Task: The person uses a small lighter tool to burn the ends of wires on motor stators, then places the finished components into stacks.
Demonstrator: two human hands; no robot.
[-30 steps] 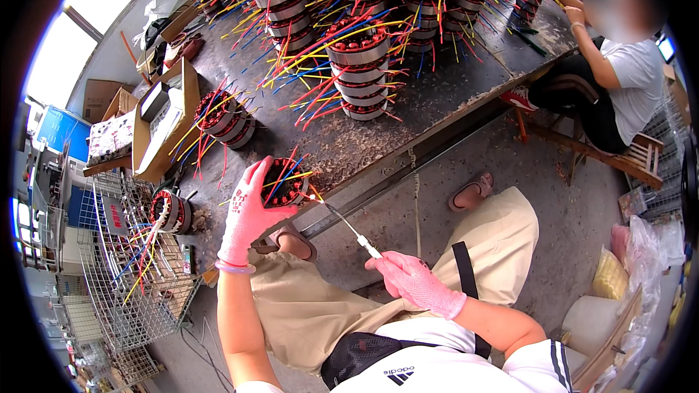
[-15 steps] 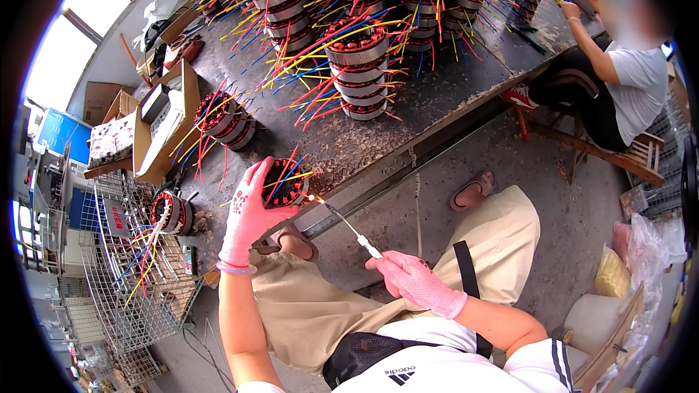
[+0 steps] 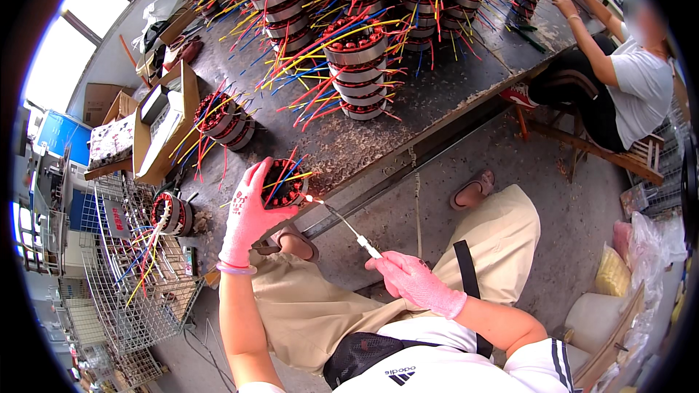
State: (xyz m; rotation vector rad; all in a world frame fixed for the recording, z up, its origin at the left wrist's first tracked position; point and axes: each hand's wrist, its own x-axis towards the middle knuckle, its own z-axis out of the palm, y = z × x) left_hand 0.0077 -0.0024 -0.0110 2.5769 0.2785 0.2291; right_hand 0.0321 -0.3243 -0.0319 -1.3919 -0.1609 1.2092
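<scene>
A wound ring [image 3: 286, 185] with red, blue and yellow leads sits at the bench's [image 3: 364, 149] near edge, left of centre. The gloved left hand [image 3: 248, 211] has its fingers clamped around the ring's left side. The right hand [image 3: 415, 281] grips a thin white-handled tool [image 3: 369, 247], its bright tip just beside the ring's right side. Farther off stands a tall ring stack [image 3: 360, 76]; at far right sits another person [image 3: 641, 91].

Left hand [image 3: 251, 207]: pink-gloved fingers curved around a wire-wound stator [image 3: 295, 188]
Right hand [image 3: 415, 284]: fingers wrapping a white-handled torch [image 3: 369, 246]
Flame [image 3: 312, 198]: beyond the right fingers, near the left thumb (small, bright)
Stator stack [image 3: 359, 75]: past the left fingertips
</scene>
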